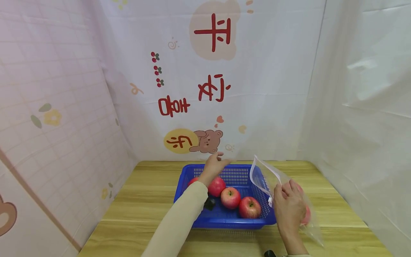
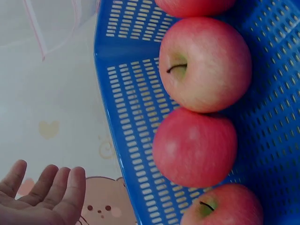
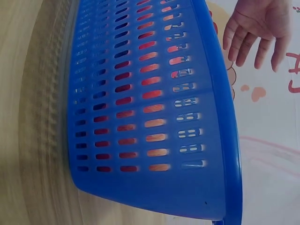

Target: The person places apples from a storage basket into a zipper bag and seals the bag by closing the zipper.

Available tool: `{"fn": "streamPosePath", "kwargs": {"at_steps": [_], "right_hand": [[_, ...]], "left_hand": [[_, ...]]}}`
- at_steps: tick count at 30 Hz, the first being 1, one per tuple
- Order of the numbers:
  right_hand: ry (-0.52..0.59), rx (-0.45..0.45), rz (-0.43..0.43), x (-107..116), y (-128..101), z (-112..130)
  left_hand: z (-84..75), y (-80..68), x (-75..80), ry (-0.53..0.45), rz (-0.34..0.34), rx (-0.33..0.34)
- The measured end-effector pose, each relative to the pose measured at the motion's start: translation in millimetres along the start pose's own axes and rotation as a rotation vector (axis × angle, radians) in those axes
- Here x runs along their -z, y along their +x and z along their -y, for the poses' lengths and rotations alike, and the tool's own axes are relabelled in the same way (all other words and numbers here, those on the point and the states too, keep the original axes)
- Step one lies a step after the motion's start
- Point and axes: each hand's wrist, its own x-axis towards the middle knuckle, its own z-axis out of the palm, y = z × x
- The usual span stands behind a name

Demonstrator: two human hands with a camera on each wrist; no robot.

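In the head view, a person stands at a wooden table (image 1: 151, 200) with a blue basket (image 1: 192, 178) in the middle of it. Three apples (image 1: 230, 197) show plainly in the basket, and a fourth is partly hidden behind the left arm. The left hand (image 1: 214, 165) hovers above the far side of the basket, fingers spread and relaxed, holding nothing. The right hand (image 1: 289, 207) grips a clear zip bag (image 1: 261, 175) just beside the basket's right end, holding its mouth up and open; something red, probably an apple, shows through the plastic behind the hand. Judging by this, the step in hand is filling the bag: the free hand is between picks, poised over the fruit.

In the left wrist view, the apples (image 2: 205, 63) lie close together against the basket (image 2: 126, 117) wall, stems showing on two. The left hand's fingers (image 2: 70, 187) are straight and bare, well clear of the fruit, with the edge of the bag (image 2: 51, 28) above.

In the right wrist view, the basket's slotted side (image 3: 140, 103) fills the frame, red showing through the holes, and the left hand (image 3: 258, 28) hangs open beyond its rim. The right hand itself is not seen here.

The next move likely calls for lowering the left hand onto the nearest apple, closing round it, and carrying it to the bag's mouth while the right hand keeps that mouth wide.
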Motion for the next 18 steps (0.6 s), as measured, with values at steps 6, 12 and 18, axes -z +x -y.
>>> {"fn": "streamPosePath", "kwargs": {"at_steps": [6, 12, 18], "right_hand": [[0.003, -0.009, 0.008, 1, -1, 2], [0.011, -0.034, 0.025, 3, 0, 3], [0.012, -0.056, 0.03, 4, 0, 3]], "left_hand": [[9.6, -0.1, 13.9, -0.012, 0.024, 0.001], [21.3, 0.6, 27.3, -0.058, 0.043, -0.002], [35.2, -1.0, 38.3, -0.089, 0.082, -0.034]]}}
